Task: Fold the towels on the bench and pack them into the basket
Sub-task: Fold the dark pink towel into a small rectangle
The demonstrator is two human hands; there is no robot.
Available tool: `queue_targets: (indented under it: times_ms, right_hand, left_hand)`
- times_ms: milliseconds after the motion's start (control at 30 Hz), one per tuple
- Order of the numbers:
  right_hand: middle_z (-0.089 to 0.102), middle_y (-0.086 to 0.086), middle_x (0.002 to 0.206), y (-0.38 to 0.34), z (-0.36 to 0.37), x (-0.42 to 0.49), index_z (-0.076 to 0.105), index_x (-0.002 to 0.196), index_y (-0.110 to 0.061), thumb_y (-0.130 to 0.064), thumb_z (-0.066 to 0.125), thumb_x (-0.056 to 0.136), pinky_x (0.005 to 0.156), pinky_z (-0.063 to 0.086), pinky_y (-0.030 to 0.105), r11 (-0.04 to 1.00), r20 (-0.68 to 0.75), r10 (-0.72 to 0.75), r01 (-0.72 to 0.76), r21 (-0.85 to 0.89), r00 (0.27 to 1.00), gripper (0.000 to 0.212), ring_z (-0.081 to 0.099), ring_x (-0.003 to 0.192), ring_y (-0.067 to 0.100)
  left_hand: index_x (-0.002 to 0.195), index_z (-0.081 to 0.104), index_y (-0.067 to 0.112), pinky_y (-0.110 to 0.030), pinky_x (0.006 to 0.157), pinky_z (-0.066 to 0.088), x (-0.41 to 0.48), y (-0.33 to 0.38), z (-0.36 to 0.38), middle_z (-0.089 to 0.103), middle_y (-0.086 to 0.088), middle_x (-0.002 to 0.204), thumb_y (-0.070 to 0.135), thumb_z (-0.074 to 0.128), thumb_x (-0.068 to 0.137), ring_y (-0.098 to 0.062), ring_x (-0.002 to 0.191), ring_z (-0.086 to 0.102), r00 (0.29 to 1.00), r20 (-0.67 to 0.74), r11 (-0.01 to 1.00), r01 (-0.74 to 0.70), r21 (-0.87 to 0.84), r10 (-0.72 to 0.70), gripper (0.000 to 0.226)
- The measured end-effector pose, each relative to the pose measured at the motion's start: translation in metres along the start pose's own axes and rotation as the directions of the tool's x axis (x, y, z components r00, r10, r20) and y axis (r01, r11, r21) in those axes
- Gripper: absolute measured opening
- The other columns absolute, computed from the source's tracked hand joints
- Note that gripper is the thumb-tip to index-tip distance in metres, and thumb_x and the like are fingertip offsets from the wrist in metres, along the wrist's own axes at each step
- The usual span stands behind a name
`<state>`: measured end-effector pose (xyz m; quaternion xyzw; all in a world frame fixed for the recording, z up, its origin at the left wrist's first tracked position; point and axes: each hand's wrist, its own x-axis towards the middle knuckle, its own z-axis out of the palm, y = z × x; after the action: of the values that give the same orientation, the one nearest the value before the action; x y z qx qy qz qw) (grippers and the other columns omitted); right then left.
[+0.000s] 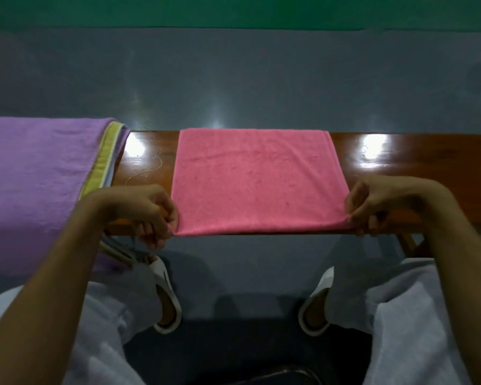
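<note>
A pink towel (257,179) lies flat across the brown wooden bench (417,159), folded into a rectangle. My left hand (150,215) pinches its near left corner at the bench's front edge. My right hand (378,207) pinches the near right corner. A stack of towels with a purple towel (36,176) on top covers the bench's left end; yellow-green and pale edges (103,162) show beneath it. No basket is in view.
Bare glossy bench wood shows between the two towels and to the right of the pink one. A loose thread (147,173) lies on the wood. Below the bench are grey floor, my knees in pale trousers and white slippers (167,298).
</note>
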<state>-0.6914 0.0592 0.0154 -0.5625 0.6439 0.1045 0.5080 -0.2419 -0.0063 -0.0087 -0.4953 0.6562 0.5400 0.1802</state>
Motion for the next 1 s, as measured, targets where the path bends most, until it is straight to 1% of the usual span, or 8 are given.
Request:
queue_targets:
  times_ms: [200,300,367,433,533,667,833,1000]
  right_hand:
    - [0.077,0.021,0.094,-0.005,0.004,0.001,0.082,0.095,-0.008,-0.018,0.079,0.086,0.083,0.062,0.046,0.994,0.184,0.103,-0.094,-0.054,0.978,0.014,0.075,0.088,0.040]
    - [0.077,0.019,0.087,-0.010,0.004,0.002,0.083,0.092,-0.011,-0.032,0.079,0.079,0.068,0.062,0.039,0.999,0.047,0.032,-0.032,0.012,0.998,0.025,0.075,0.075,0.031]
    - [0.076,0.014,0.075,-0.014,0.003,0.010,0.082,0.086,-0.008,-0.034,0.078,0.080,0.053,0.054,0.027,0.990,-0.208,-0.099,0.117,0.080,0.973,0.027,0.068,0.058,0.017]
    - [0.074,0.009,0.066,-0.021,0.003,0.026,0.079,0.083,-0.005,-0.025,0.077,0.089,0.046,0.048,0.021,0.954,-0.526,-0.181,0.279,0.114,0.831,0.020,0.063,0.048,0.011]
    - [0.075,0.003,0.067,-0.033,0.011,0.059,0.076,0.080,-0.012,-0.015,0.074,0.090,0.055,0.056,0.032,0.914,-0.792,-0.195,0.400,0.067,0.578,0.011,0.069,0.052,0.015]
    - [0.075,0.002,0.101,-0.058,0.034,0.084,0.073,0.106,-0.013,-0.019,0.067,0.085,0.087,0.059,0.046,0.905,-0.884,-0.314,0.391,-0.168,0.347,0.023,0.071,0.089,0.018]
    - [0.039,0.017,0.159,-0.085,0.077,0.101,0.041,0.152,-0.006,-0.018,0.053,0.089,0.124,0.026,0.049,0.863,-0.700,-0.500,0.360,-0.354,0.510,0.066,0.034,0.149,0.031]
    - [0.005,0.003,0.171,-0.065,0.079,0.112,0.014,0.164,-0.019,-0.049,0.021,0.100,0.128,-0.001,0.048,0.877,-0.641,-0.420,0.106,-0.469,0.643,0.071,0.000,0.158,0.021]
  left_hand:
    - [0.099,0.078,0.010,-0.036,0.080,0.055,-0.003,0.003,-0.005,0.075,-0.027,0.097,0.009,0.083,0.083,-0.044,0.090,0.073,0.979,0.203,0.998,-0.029,0.054,0.017,0.017]
    - [0.096,0.082,0.020,-0.034,0.069,0.053,0.000,0.011,-0.004,0.077,-0.013,0.085,0.027,0.079,0.087,-0.026,0.074,0.070,0.989,-0.081,0.991,-0.122,0.046,0.126,0.012]
    - [0.092,0.080,0.015,-0.034,0.065,0.050,0.013,0.018,-0.001,0.074,-0.008,0.076,0.026,0.077,0.089,-0.021,0.068,0.064,0.887,-0.422,0.971,-0.231,-0.055,0.187,0.011]
    - [0.093,0.077,0.014,-0.032,0.066,0.053,0.031,0.027,0.006,0.074,-0.002,0.075,0.021,0.074,0.093,-0.018,0.069,0.067,0.703,-0.684,0.929,-0.356,-0.099,0.196,0.008]
    - [0.107,0.075,0.019,-0.034,0.087,0.054,0.053,0.040,0.015,0.075,0.002,0.104,0.017,0.065,0.099,-0.015,0.096,0.068,0.422,-0.857,0.937,-0.302,0.176,0.297,0.013]
    - [0.145,0.054,0.014,-0.041,0.117,0.030,0.075,0.051,0.026,0.052,-0.010,0.150,0.023,0.052,0.105,-0.026,0.140,0.042,0.384,-0.832,0.915,-0.219,0.339,0.400,0.041]
    - [0.163,0.019,0.027,-0.044,0.129,0.004,0.100,0.061,0.048,0.008,-0.002,0.172,0.041,0.031,0.111,-0.019,0.158,0.001,0.545,-0.714,0.891,-0.165,0.423,0.440,0.056]
    - [0.164,-0.001,0.029,-0.047,0.128,-0.007,0.108,0.050,0.051,-0.012,-0.001,0.171,0.061,0.013,0.106,-0.020,0.157,-0.014,0.620,-0.695,0.863,0.055,0.501,0.364,0.068]
